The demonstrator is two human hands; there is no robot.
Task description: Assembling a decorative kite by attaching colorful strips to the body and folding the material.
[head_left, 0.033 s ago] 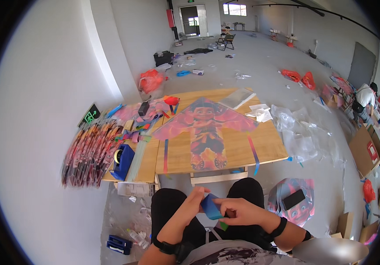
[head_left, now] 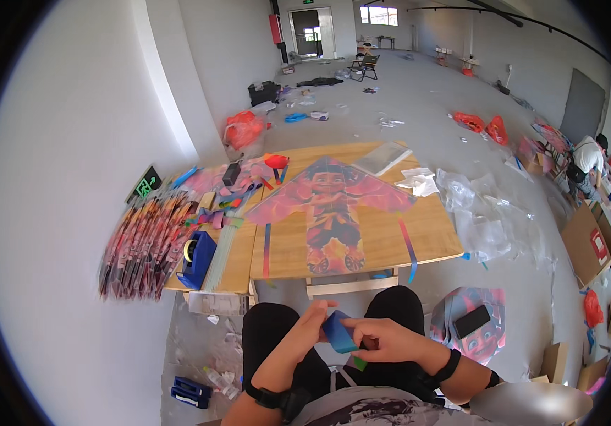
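Note:
Above my lap, my left hand and my right hand are closed on a folded blue-to-teal ribbon. The left fingers grip its upper left edge and the right ones pinch its right side. A green end of it hangs below my right hand. In front of me, a printed kite in the shape of a cartoon figure lies flat on the wooden table, wings spread. Ribbon tails run down from both wings, and the right one hangs over the table's near edge.
A blue tape dispenser stands at the table's left, beside thin rods and a stack of printed kites. A black phone rests on a printed sheet to my lower right. Plastic bags litter the floor. A person bends at far right.

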